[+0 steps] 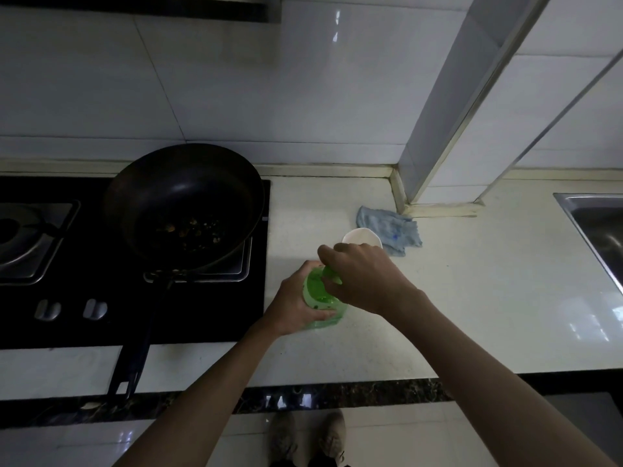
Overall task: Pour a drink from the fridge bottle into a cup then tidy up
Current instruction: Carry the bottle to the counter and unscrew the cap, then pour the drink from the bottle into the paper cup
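Note:
A green translucent bottle (320, 294) stands upright on the white counter (438, 298), seen from above. My left hand (291, 303) wraps around its body from the left. My right hand (362, 276) sits over the bottle's top, fingers closed around the green cap, which is mostly hidden under them. Just behind my right hand stands a white cup (361, 236), only its far rim showing; what is inside it cannot be made out.
A black frying pan (183, 203) with dark food bits rests on the gas hob (67, 264) to the left, its handle reaching over the counter's front edge. A blue-grey cloth (391, 230) lies behind the cup. A steel sink (596, 227) is at the far right.

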